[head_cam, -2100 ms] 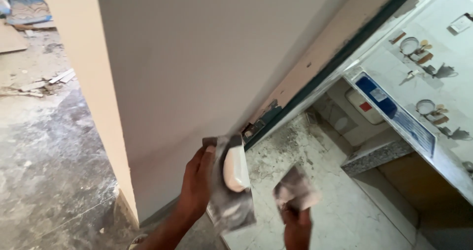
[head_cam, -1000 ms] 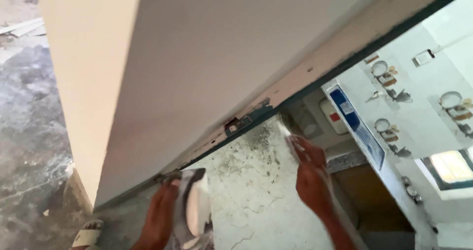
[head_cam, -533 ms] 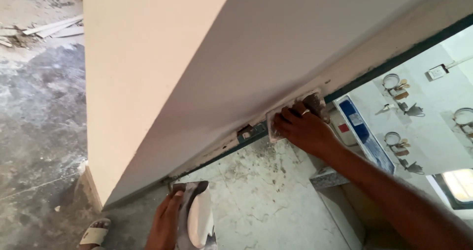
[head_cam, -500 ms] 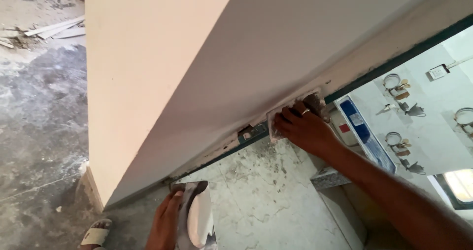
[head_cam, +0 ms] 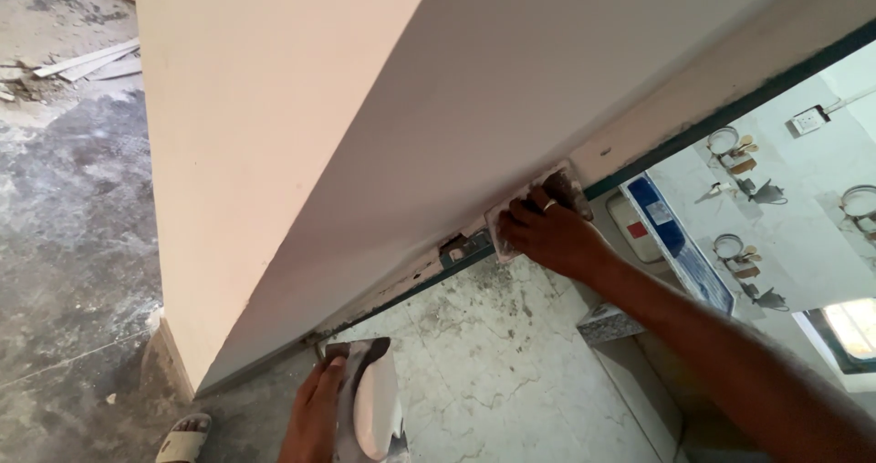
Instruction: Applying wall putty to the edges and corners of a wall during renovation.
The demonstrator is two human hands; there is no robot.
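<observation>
The right hand (head_cam: 547,237) presses a flat, rectangular metal putty blade (head_cam: 529,212) against the lower edge of the smooth off-white plastered wall (head_cam: 511,89), with the fingers spread over the back of the blade and closed down on it; a ring shows on one finger. The blade lies flat against the surface just above the dark green frame strip (head_cam: 730,107) that runs along the wall edge, a placement suited to spreading filler evenly into the joint where plaster meets frame. Just beside the blade, toward the lower left, a rough unfilled gap (head_cam: 461,244) remains in the plaster line. The left hand (head_cam: 315,413) is held low and well apart from the wall, clamped on the edge of a grey metal hawk plate (head_cam: 365,408) that carries a mound of white putty (head_cam: 377,413). The plate is kept roughly level and close to the body, which judges as a way to hold the supply steady and within reach of the blade. Below, a pale sandal (head_cam: 182,437) stands on the stained grey concrete floor (head_cam: 73,244). Pale marble-patterned floor tiles (head_cam: 493,353) lie under the working area, and loose timber offcuts (head_cam: 91,62) rest at the far upper left.
</observation>
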